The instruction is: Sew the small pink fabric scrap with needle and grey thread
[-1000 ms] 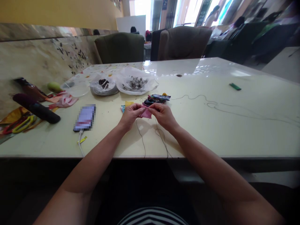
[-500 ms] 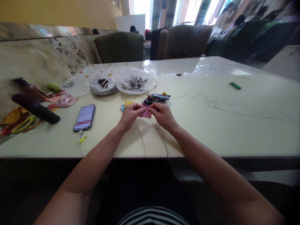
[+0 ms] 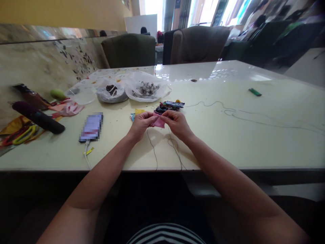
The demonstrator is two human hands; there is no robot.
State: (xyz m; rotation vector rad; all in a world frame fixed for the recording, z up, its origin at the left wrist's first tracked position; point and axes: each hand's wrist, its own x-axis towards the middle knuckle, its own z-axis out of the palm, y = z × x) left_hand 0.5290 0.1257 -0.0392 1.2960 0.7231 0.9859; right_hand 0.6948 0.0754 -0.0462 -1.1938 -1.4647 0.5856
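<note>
Pinching a small piece of pink cloth [image 3: 159,123], the person is keeping nearly the same pose as a second ago; only a pale-clad figure [image 3: 254,16] far off at upper right is shifting rightward, so the close handwork seems to be continuing in place. The left hand [image 3: 139,127] is gripping the cloth's upper edge between thumb and fingers, and the right hand [image 3: 179,125] is pinching just beside it. The cloth is sitting before a dark, multicoloured fabric pile [image 3: 169,106], above a glossy cream table [image 3: 228,149], where thin grey thread [image 3: 153,148] is trailing toward the edge.
</note>
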